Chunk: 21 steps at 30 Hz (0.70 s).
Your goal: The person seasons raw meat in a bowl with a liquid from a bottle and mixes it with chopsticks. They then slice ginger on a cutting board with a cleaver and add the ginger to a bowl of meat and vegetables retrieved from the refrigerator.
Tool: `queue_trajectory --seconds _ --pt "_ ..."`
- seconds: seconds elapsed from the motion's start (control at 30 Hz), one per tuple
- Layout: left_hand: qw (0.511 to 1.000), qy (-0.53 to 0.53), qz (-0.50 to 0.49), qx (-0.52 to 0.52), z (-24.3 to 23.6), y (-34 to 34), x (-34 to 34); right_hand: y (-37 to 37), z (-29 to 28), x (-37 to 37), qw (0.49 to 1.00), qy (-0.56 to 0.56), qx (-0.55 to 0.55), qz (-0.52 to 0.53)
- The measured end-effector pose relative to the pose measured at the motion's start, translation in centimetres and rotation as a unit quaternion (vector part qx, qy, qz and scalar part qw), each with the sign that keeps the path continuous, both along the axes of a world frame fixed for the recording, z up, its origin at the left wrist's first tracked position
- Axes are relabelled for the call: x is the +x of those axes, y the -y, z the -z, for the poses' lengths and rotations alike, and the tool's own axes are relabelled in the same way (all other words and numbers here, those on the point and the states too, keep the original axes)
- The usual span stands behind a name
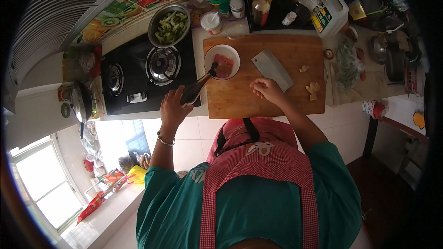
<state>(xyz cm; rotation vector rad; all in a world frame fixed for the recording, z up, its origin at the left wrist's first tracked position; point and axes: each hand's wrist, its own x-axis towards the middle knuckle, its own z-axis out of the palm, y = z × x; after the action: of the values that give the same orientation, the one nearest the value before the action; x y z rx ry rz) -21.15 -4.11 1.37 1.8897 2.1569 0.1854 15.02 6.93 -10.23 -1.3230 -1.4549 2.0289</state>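
Observation:
My left hand (172,107) grips a dark glass bottle (196,87), tilted with its spout over a white bowl (208,58) holding pinkish meat (224,67), at the left of the wooden cutting board (230,101). My right hand (266,90) hovers over the board with fingers loosely curled and slightly apart, apparently holding nothing. Just behind and beside it lies a cleaver (270,66), its handle hidden by my arm. Pale pieces, perhaps ginger (312,91), lie on the board's right side.
The black gas hob (134,69) is left, with a bowl of green vegetables (164,32) behind. Jars (211,23), bottles (260,6) and a white jug (332,13) line the back. Bagged greens (346,62) are right; a pan (82,101) is at the hob's far left.

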Motion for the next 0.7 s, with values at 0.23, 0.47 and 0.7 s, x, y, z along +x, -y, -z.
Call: queue_trajectory --seconds 0.23,0.47,0.7 --pt "1.0 0.003 0.005 0.004 0.0 -0.1 0.0 0.0 0.5 0.2 1.0 -0.012 -0.002 0.002" --pt "1.0 0.002 0.003 -0.005 -0.1 -0.3 -0.1 0.1 0.9 0.0 1.0 -0.015 -0.001 0.009" --pt "1.0 0.002 0.001 -0.015 0.0 -0.5 -0.1 0.2 1.3 0.1 1.0 -0.018 -0.013 0.01"
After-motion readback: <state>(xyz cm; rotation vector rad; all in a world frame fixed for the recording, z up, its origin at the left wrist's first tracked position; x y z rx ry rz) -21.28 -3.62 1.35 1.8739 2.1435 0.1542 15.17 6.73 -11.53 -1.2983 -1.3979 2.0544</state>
